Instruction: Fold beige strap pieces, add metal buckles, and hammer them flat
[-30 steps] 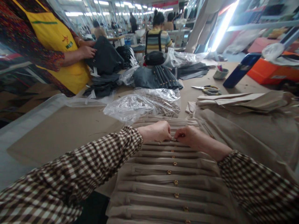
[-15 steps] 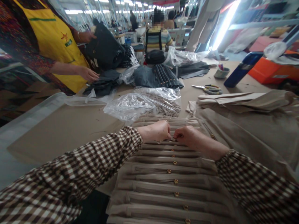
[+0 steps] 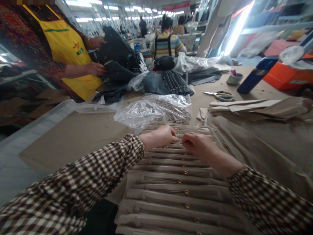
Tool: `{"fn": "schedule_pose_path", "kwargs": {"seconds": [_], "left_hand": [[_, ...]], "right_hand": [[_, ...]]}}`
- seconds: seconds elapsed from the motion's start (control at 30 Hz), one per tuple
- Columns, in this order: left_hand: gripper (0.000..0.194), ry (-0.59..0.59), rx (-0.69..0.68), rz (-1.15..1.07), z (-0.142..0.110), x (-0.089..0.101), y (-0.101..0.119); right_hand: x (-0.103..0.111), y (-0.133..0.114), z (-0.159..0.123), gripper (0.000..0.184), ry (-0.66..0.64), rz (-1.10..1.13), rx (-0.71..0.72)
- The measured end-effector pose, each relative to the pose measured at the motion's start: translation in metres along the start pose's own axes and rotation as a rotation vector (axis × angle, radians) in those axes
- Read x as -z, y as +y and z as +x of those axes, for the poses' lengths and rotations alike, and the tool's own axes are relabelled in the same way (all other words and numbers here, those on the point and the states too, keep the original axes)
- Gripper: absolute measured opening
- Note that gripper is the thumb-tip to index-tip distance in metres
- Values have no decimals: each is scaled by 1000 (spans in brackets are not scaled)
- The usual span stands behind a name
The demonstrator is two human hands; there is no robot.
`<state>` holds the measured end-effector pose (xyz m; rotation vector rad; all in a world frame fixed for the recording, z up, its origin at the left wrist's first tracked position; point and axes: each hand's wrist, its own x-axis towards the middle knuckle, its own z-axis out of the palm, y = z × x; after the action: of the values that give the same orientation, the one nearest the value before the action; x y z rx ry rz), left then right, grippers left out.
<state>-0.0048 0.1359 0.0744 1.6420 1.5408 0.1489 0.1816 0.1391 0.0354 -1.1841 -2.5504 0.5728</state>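
Note:
A stack of beige fabric pieces (image 3: 176, 192) with zips and small brass pulls lies fanned out in front of me. My left hand (image 3: 162, 136) is closed in a loose fist over the far end of the stack. My right hand (image 3: 197, 145) sits just beside it, its fingers pinched together at a zip on one beige piece. What the fingertips hold is too small to make out. Both arms wear brown checked sleeves. A clear plastic bag (image 3: 151, 111) of small beige parts lies just beyond my hands.
Folded beige garments (image 3: 256, 107) lie at the right. Scissors (image 3: 220, 95), a small cup (image 3: 234, 78) and a blue bottle (image 3: 254, 74) sit farther back. A person in a yellow apron (image 3: 66, 49) handles dark fabric (image 3: 117, 55) at the left. Other people work behind.
My hands have drifted slightly apart and up along the stack. The person in the yellow apron has lifted the dark fabric with both hands. The camera tilted a little.

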Motion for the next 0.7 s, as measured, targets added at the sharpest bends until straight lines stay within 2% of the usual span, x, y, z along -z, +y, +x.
{"fn": "schedule_pose_path", "kwargs": {"seconds": [0.1,0.17,0.27,0.43,0.57,0.7], "left_hand": [[17,5,86,-386,-1,0,-1],[18,-27,102,-686,0,-5,-1],[22,-76,59,-861,5,-14,-2],[19,-52,164,-897,9,-17,-6],[15,4,207,-886,3,-11,-8],[21,-69,184,-831,-12,-7,-2]], "right_hand": [[0,-20,-3,15,172,115,198],[-2,-32,-3,15,239,95,327],[-7,-40,0,10,311,43,390],[-14,-28,6,16,327,229,314],[-7,-14,4,16,372,353,210],[7,-5,-5,18,313,409,19]]}}
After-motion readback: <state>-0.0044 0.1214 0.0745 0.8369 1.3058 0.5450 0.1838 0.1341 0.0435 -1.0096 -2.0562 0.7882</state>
